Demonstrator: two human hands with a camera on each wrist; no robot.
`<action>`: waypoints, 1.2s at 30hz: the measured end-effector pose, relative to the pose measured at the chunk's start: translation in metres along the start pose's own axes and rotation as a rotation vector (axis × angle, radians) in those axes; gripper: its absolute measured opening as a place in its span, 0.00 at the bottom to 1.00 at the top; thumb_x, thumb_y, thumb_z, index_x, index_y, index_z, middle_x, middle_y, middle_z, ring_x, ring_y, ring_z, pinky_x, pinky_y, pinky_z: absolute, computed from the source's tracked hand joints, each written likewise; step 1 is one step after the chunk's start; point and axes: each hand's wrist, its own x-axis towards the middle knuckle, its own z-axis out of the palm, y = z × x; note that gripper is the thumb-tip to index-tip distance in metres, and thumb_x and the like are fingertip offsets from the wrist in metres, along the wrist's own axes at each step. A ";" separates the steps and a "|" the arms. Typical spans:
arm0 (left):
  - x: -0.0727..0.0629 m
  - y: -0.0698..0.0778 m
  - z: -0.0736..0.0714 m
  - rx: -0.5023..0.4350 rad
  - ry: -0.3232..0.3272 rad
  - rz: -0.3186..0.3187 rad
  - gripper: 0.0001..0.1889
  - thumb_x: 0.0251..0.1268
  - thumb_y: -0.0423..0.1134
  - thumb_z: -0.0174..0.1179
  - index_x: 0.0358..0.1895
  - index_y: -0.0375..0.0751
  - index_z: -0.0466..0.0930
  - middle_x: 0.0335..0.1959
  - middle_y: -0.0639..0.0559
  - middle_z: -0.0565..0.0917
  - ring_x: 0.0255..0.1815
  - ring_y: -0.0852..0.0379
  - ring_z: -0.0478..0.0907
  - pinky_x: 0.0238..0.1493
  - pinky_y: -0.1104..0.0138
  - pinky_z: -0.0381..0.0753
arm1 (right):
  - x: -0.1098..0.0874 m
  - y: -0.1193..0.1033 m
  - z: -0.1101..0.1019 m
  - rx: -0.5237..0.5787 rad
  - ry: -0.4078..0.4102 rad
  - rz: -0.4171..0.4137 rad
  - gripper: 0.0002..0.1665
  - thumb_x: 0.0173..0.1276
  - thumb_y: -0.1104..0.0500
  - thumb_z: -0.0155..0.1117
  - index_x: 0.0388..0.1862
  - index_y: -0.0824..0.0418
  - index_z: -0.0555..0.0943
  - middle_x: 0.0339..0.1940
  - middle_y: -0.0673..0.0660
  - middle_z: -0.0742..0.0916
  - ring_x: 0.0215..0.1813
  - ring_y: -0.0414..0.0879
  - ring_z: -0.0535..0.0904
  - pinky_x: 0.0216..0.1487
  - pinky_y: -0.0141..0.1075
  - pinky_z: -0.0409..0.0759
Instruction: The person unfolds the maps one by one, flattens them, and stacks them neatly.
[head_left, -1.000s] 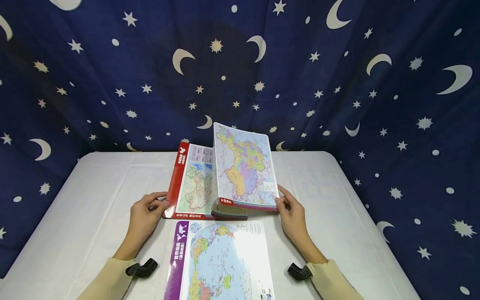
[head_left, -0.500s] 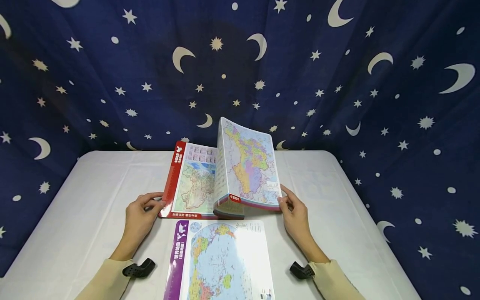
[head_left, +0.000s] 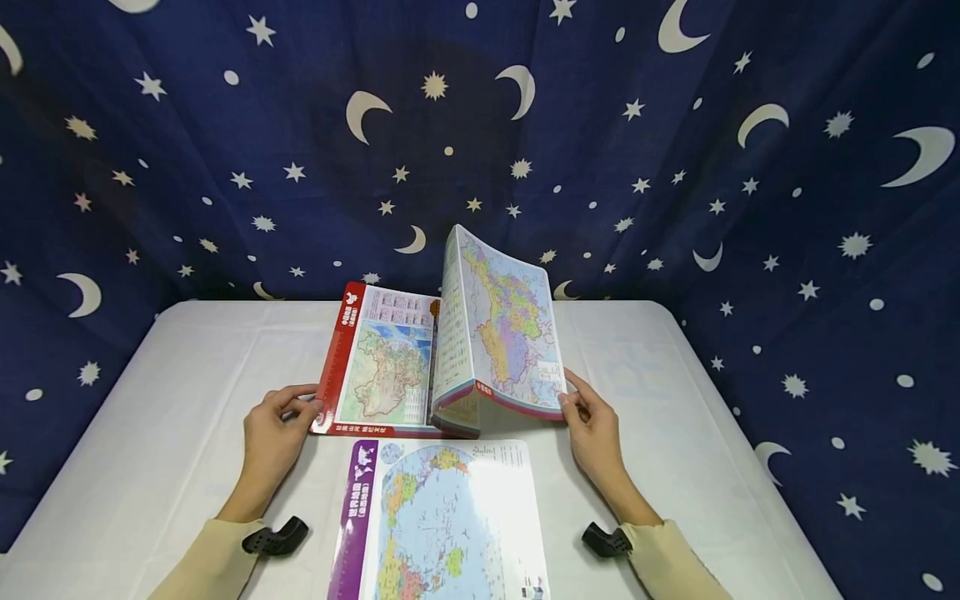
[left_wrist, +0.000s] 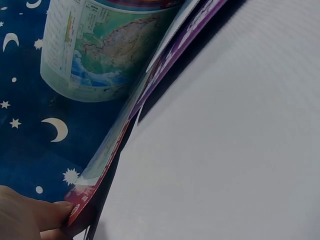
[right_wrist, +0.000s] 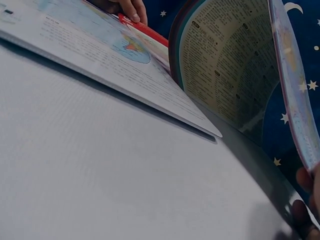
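Note:
A folding laminated map (head_left: 390,358) with a red left border lies partly spread on the table, showing a relief map on its left panel. Its middle stands up in a tall fold, and the right panel (head_left: 510,325), printed with a coloured map, slopes down from it. My left hand (head_left: 273,433) pinches the red left edge near the bottom; thumb and fingertips also show on that corner in the left wrist view. On the other side my right hand (head_left: 595,429) pinches the right panel's lower right edge. The right wrist view shows a text-covered panel (right_wrist: 225,70) curving under the fold.
A world map (head_left: 442,517) with a purple left border lies flat in front of the folding map, nearest the body. White cloth covers the table (head_left: 217,358). Behind and at both sides hangs a dark blue curtain (head_left: 300,125) with moons and stars.
My left hand has drawn the red edge leftward, showing more of the left panel. The middle fold has risen and shifted right. My right hand has moved slightly right.

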 end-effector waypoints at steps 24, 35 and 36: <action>-0.002 -0.009 -0.014 0.023 0.074 -0.041 0.10 0.64 0.30 0.71 0.48 0.42 0.92 0.24 0.47 0.89 0.35 0.70 0.72 0.40 0.74 0.65 | -0.002 -0.028 -0.005 0.034 0.000 0.037 0.25 0.77 0.72 0.61 0.71 0.70 0.77 0.32 0.68 0.84 0.28 0.39 0.75 0.29 0.21 0.73; -0.002 -0.010 -0.020 0.039 0.117 -0.082 0.11 0.64 0.29 0.70 0.48 0.41 0.92 0.27 0.43 0.90 0.37 0.69 0.71 0.40 0.72 0.63 | -0.005 -0.037 -0.009 0.038 0.021 0.009 0.24 0.76 0.73 0.62 0.70 0.72 0.78 0.32 0.69 0.85 0.28 0.38 0.75 0.29 0.20 0.73; -0.001 -0.010 -0.021 0.041 0.120 -0.080 0.11 0.64 0.29 0.70 0.48 0.41 0.92 0.27 0.43 0.90 0.36 0.69 0.71 0.39 0.72 0.62 | -0.005 -0.037 -0.009 0.036 0.022 0.011 0.25 0.76 0.73 0.62 0.70 0.72 0.78 0.32 0.68 0.84 0.28 0.37 0.74 0.29 0.20 0.73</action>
